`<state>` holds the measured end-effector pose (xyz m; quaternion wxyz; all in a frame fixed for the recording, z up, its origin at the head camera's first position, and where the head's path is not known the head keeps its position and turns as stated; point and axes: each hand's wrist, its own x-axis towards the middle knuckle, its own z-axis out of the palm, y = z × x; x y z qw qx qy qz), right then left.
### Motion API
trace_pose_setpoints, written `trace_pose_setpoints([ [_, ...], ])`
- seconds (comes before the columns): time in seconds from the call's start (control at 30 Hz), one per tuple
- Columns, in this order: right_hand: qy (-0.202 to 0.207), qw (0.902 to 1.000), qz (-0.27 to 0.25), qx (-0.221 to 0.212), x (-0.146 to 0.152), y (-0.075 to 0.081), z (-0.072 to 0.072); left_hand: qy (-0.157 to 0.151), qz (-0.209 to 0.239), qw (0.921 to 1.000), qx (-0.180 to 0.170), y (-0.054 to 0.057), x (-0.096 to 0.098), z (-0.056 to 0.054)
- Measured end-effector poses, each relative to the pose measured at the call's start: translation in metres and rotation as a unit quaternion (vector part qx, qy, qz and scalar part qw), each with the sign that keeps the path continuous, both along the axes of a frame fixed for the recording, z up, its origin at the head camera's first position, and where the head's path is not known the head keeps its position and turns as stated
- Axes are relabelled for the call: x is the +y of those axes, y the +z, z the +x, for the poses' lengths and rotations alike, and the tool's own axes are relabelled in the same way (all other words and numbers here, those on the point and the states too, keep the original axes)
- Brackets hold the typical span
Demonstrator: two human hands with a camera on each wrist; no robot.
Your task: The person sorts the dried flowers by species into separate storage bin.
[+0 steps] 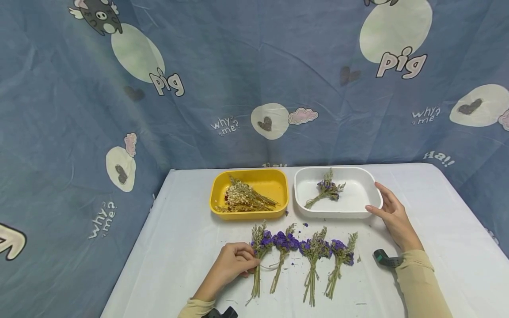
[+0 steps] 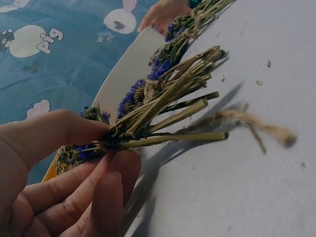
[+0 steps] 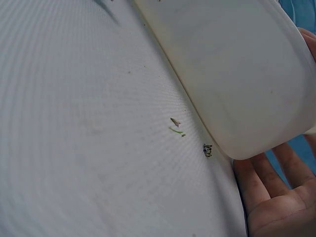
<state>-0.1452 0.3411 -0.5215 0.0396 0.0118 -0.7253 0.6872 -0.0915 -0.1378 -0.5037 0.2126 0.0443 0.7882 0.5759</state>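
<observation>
My left hand (image 1: 233,261) pinches the stems of the leftmost bunch of dried purple flowers (image 1: 262,240) between thumb and fingers, just under the blooms. In the left wrist view its cut stems (image 2: 182,138) point away from the fingers, and a loose end of twine (image 2: 266,129) trails beside them. My right hand (image 1: 396,221) grips the right end of the white tray (image 1: 355,192), thumb at the front corner and fingers round the far side. One small flower sprig bunch (image 1: 328,191) lies in that tray.
Three more tied bunches lie in a row: one beside the held bunch (image 1: 285,243), one in the middle (image 1: 313,249), one at the right (image 1: 341,254). A yellow tray (image 1: 249,216) with dried pale flowers (image 1: 242,194) stands back left. Plant crumbs (image 3: 176,123) dot the white cloth.
</observation>
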Motion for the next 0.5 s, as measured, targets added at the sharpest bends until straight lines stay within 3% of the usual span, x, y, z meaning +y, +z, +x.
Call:
trace_pose_setpoints([
  [0.3, 0.001, 1.0, 0.001, 0.005, -0.0003, 0.0001, -0.0006, -0.022, -0.007, 0.9993, 0.029, 0.0048, -0.0028, -0.0002],
  [0.5, -0.001, 1.0, 0.0, 0.001, -0.0002, 0.0006, -0.0004, -0.02, 0.008, 0.9992, 0.034, 0.0095, -0.0036, -0.0006],
])
